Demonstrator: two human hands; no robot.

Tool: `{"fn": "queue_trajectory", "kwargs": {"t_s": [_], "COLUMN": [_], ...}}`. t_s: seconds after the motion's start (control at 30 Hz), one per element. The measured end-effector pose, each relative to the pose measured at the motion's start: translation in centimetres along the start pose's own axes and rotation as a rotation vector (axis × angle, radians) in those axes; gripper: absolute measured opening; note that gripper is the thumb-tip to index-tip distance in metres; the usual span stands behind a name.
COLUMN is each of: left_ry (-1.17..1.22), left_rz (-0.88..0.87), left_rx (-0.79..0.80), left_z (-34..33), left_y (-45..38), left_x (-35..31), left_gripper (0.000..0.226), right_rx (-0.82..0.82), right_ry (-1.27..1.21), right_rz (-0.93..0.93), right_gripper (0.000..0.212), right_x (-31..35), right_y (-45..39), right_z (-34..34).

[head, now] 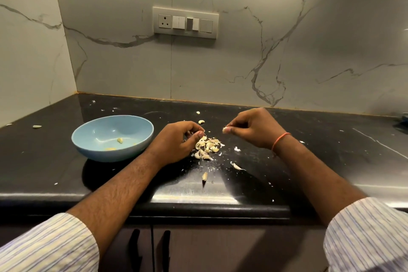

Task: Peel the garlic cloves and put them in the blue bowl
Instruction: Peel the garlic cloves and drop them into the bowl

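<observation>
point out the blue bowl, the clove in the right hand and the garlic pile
blue bowl (92, 150): head view, on its outer front wall.
clove (225, 130): head view, on its pale tip, pinched by the right hand (251, 129).
garlic pile (207, 147): head view, on its middle.

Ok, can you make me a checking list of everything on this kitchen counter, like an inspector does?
Surface: black counter, glossy, speckled with white peel bits.
Job's things: blue bowl holds a few peeled cloves; garlic pile lies right of the bowl.
Clutter: stray clove far left; loose peel near the pile.
Grippers: left hand curled at the pile's edge, grip unclear; right hand pinches a garlic clove.
Cables: nothing seen.
Surroundings: marble wall, switch panel, cabinet handles below.
</observation>
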State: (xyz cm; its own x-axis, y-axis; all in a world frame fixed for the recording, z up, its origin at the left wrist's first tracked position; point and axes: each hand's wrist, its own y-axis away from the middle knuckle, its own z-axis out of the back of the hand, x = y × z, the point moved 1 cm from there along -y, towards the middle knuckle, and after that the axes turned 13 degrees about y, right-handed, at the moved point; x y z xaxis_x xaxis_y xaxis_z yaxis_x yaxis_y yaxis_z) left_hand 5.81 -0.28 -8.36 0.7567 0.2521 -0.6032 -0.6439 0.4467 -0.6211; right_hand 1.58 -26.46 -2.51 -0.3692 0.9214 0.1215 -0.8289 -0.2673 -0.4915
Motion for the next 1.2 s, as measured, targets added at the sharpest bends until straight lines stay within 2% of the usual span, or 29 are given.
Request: {"fn": "queue_trajectory", "kwargs": {"t_s": [0.13,0.27,0.33,0.4,0.53,0.67,0.73,0.9,1.03,1.2], "left_ry": [-0.008,-0.012,-0.013,-0.015,0.007,0.030,0.013,-0.010,-0.019,0.015], "left_rz": [-0.012,-0.020,-0.025,-0.027,-0.074,-0.150,-0.180,-0.194,-0.148,-0.127], "left_rx": [-0.013,-0.002,-0.002,0.001,0.009,0.022,0.010,-0.019,-0.062,-0.063], "left_z": [0.0,0.0,0.1,0.0,0.0,0.0,0.0,0.3,0.4,0.5], "left_y": [0.0,0.1,0.1,0.2,0.4,0.5,0.5,0.2,0.2,0.2], "left_x": [0.3,0.3,0.3,0.2,-0.3,-0.8,-0.8,-0.7,-0.7,-0.6], "left_gripper": [0.018,0.017,0.017,0.017,0.023,0.040,0.040,0.030,0.035,0.028], "right_rx": [0.162,-0.025,0.064,0.101,0.026,0.066,0.055,-0.045,-0.156,-0.195], "right_ry": [0.219,0.285,0.475,0.512,0.275,0.054,-0.024,-0.101,-0.190,-0.248], "right_rz": [0.038,0.074,0.197,0.251,0.121,0.067,0.050,0.080,0.069,0.030], "right_gripper": [0.017,0.014,0.020,0.020,0.018,0.014,0.014,0.016,0.014,0.011], "right_x": [-0.5,-1.2,-0.1,0.6,1.1,2.9,3.1,3.6,3.5,3.6], "right_y": [1.6,1.8,1.6,1.2,-0.1,0.1,0.1,-0.5,-0.4,0.0], "right_z": [-1.2,0.1,-0.9,-0.7,1.4,-1.1,-2.4,-4.1,-5.2,-5.8]}}
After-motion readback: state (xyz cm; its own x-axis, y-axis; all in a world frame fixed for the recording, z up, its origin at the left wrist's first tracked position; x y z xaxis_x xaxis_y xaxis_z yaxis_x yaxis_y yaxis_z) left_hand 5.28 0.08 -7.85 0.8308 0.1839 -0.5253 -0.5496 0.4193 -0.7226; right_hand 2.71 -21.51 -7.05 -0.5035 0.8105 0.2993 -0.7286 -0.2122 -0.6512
